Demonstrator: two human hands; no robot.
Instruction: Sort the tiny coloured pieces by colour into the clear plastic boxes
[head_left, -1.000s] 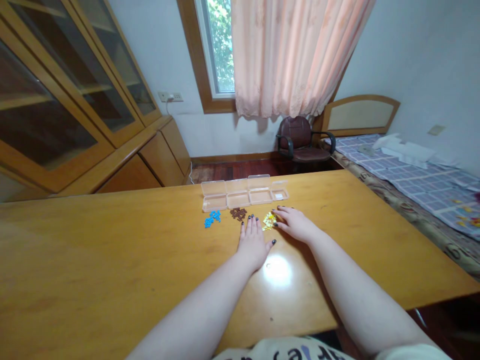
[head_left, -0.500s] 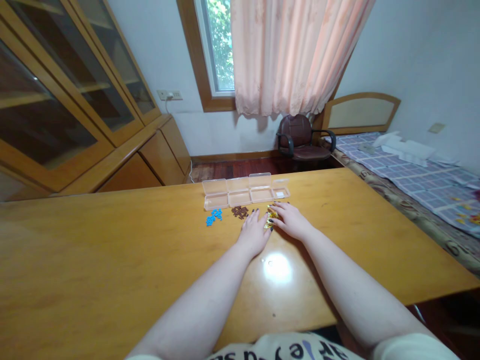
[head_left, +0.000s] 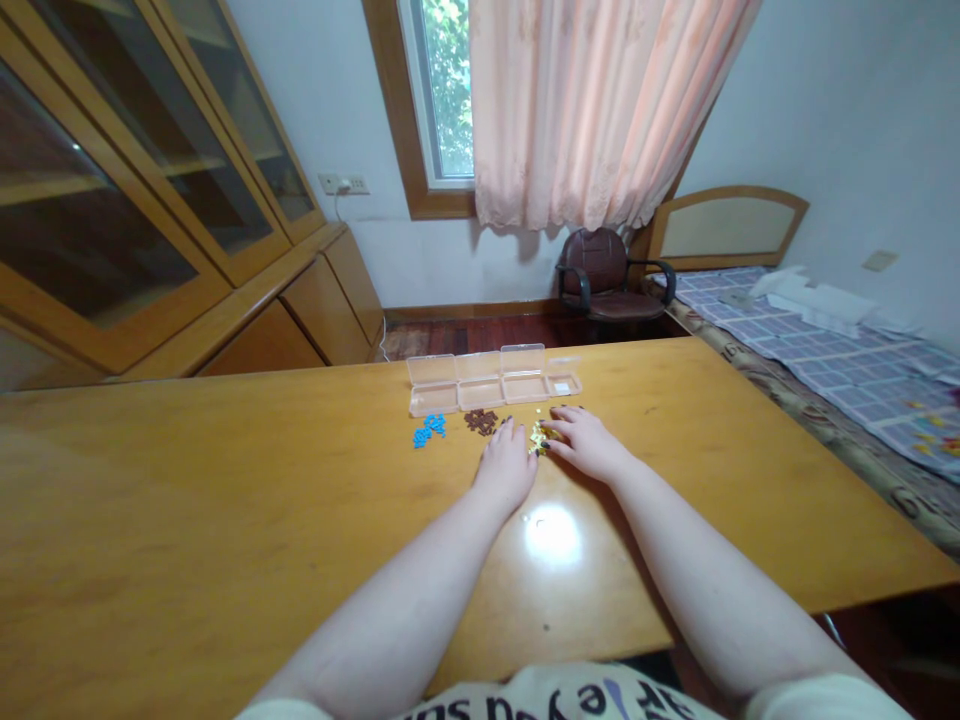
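Observation:
Small yellow pieces (head_left: pixel 538 437) lie in a loose pile between my two hands. My left hand (head_left: pixel 507 466) rests at the left of the pile, fingers stretched forward and palm down. From the right, my right hand (head_left: pixel 587 443) reaches over the pile's edge with its fingers apart, the tips touching or just above the pieces. Left of my left hand sits a pile of small brown pieces (head_left: pixel 481 421), and farther left a pile of small blue pieces (head_left: pixel 430 430). Behind the piles stand clear plastic boxes (head_left: pixel 481 392) in a row, their lids raised.
The wooden table (head_left: pixel 225 500) reaches across the view. A glass-door cabinet (head_left: pixel 150 200) stands at the left. Beyond the table's far edge are a brown office chair (head_left: pixel 600 275) and, to the right, a bed (head_left: pixel 825 350) with a checked cover.
My hands have moved slightly apart, and more of the yellow pile shows between them. The view has shifted a little.

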